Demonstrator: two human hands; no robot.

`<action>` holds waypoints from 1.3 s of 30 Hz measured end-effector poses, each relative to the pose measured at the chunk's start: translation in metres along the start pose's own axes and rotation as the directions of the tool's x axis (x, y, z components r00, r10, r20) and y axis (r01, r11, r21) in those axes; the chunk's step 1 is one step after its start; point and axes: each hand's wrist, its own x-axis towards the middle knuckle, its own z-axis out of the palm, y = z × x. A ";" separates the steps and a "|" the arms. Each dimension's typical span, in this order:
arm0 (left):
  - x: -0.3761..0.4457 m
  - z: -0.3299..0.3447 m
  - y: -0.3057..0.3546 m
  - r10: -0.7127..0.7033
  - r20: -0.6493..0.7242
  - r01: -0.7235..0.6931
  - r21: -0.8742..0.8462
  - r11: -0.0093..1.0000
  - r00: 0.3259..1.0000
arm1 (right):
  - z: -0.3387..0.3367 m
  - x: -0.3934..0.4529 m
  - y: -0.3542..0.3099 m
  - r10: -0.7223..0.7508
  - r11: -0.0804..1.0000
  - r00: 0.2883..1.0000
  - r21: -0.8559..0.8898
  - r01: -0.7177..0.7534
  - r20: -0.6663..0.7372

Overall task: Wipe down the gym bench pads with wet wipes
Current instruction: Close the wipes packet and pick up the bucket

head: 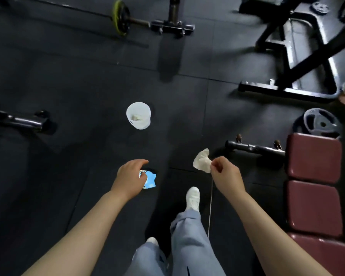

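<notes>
Head view, looking down at dark floor mats: the right hand (pixel 224 174) pinches a crumpled wipe (pixel 202 161) between thumb and fingertips, holding it up in the air just left of the bench (pixel 315 188), whose maroon pads run down the right edge of the picture. The left hand (pixel 130 177) hovers over a blue pack (pixel 148 179), fingers loosely curled; whether it grips the pack or the pack lies on the floor beneath it cannot be told. Ahead on the floor stands a white cup (pixel 138 115) with a crumpled scrap inside, well apart from both hands. A weight plate (pixel 322 123) lies beyond the bench's far end, a barbell (pixel 120 17) lies at the top of the picture, and the person's shoes and pale trousers show below. Judging from this, the step in hand falls between wiping passes: either a used wipe is headed for the cup, or a fresh one is on its way to the pads. If used, the next move calls for carrying it forward over the cup and letting go; if fresh, for swinging right and pressing it flat on the nearest pad.
</notes>
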 end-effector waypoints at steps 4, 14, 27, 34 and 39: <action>0.041 -0.013 0.001 -0.095 -0.059 0.093 -0.034 0.995 0.994 | 0.001 0.075 -0.036 -0.055 0.996 0.993 -0.060 0.061 0.100; 0.134 -0.062 0.006 -0.257 -0.115 0.244 -0.112 0.963 0.960 | 0.025 0.214 -0.141 -0.167 0.957 0.924 -0.167 0.236 0.345; 0.297 -0.160 -0.144 -0.095 0.091 0.092 0.033 0.995 0.991 | 0.217 0.351 -0.273 0.042 0.998 0.973 -0.057 -0.029 0.229; 0.364 -0.219 -0.221 0.099 0.266 -0.142 0.146 0.979 0.959 | 0.296 0.398 -0.317 0.238 0.966 0.947 0.054 -0.255 0.216; 0.382 -0.224 -0.254 0.113 0.374 -0.194 0.188 0.963 0.921 | 0.325 0.367 -0.306 0.314 0.940 0.923 0.063 -0.335 0.222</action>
